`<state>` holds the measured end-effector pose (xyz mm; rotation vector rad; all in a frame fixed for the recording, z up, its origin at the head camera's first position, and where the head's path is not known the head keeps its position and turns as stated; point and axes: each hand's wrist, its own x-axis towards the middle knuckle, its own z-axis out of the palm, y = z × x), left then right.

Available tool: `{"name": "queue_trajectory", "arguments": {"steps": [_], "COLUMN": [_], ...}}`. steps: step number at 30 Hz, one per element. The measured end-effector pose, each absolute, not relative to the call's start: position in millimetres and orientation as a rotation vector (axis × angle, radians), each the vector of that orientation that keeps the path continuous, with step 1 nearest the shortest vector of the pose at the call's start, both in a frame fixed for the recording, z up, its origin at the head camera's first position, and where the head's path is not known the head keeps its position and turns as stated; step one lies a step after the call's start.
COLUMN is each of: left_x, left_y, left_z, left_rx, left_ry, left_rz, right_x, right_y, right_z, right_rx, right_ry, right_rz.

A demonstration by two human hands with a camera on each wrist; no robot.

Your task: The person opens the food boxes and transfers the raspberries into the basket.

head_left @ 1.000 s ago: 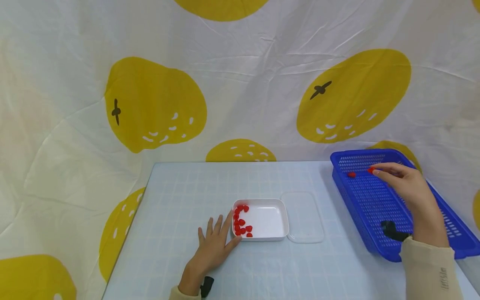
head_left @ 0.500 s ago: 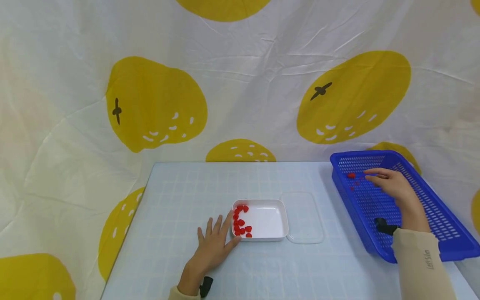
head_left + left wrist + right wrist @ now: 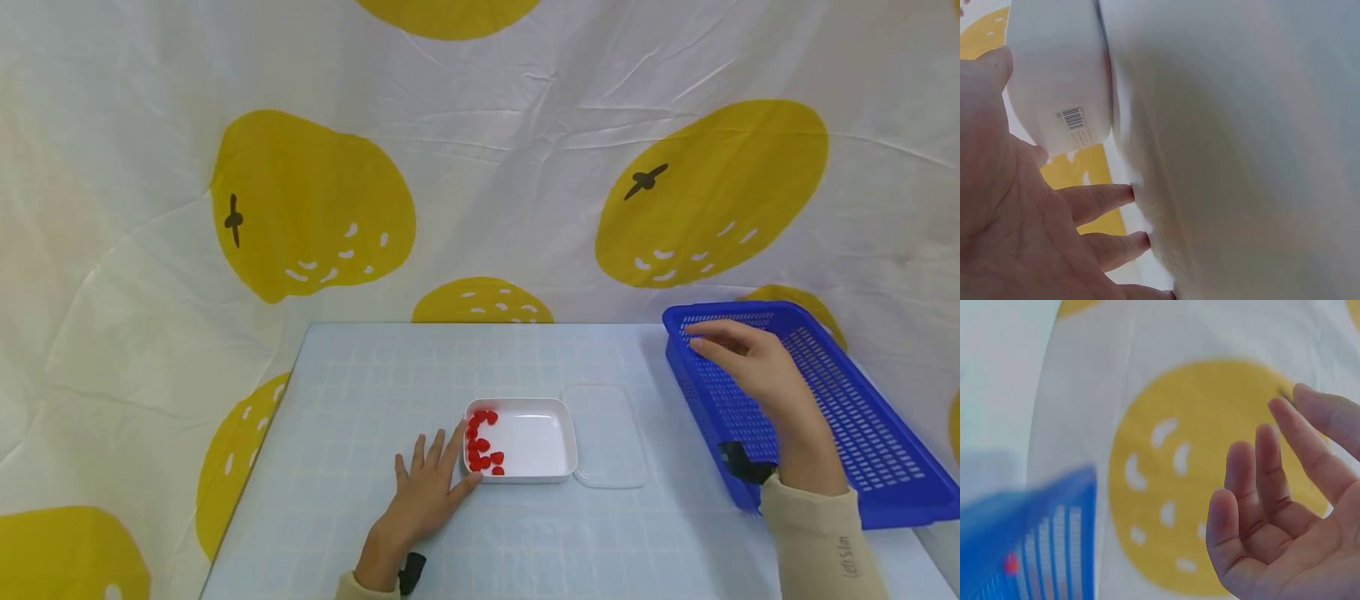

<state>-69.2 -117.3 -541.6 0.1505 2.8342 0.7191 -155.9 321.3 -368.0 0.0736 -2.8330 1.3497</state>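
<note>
Spread flat on the table, my left hand (image 3: 423, 496) has its thumb and index fingertips at the left end of a white rectangular box (image 3: 536, 437). Small red berry-like pieces (image 3: 483, 445) lie along that end inside. In the left wrist view, the box's side (image 3: 1060, 75) bears a barcode beside the fingers. Over the far left corner of a blue slotted basket (image 3: 832, 367) hovers my right hand (image 3: 765, 375), fingers loosely bent and nothing visible between them. The right wrist view shows a blurred red piece (image 3: 1011, 562) in the basket; from the head view my hand hides it.
A clear flat lid (image 3: 606, 437) lies against the box's right side. The pale checked table (image 3: 375, 375) ends at a white cloth (image 3: 510, 208) printed with yellow fruit. The basket overhangs the table's right edge.
The red piece pinched by my right hand a second ago is gone from its fingers. That hand has moved left across the basket toward its far left corner. The left hand stays put.
</note>
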Motion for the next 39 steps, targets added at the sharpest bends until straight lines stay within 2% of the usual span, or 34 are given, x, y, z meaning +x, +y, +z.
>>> {"name": "queue_trajectory", "arguments": {"steps": [6, 14, 30, 39], "left_x": [-68.5, -68.3, -67.8, -68.2], "left_y": [-117.6, -116.9, -115.9, -117.0], "left_z": [-541.4, -542.9, -540.7, -539.6], "left_rx": [0.152, 0.148, 0.151, 0.150], "left_ry": [2.833, 2.838, 2.846, 2.839], "left_rz": [0.716, 0.715, 0.684, 0.688], "right_x": [-155.8, -160.8, -157.1, -155.1], "right_y": [277.7, 229.1, 154.5, 133.8], "right_z": [-378.9, -415.3, -481.2, -502.6], "right_rx": [0.298, 0.535, 0.616, 0.693], "right_ry": [-2.732, -2.724, -2.727, -2.803], "right_rz": [1.425, 1.598, 2.023, 1.985]}}
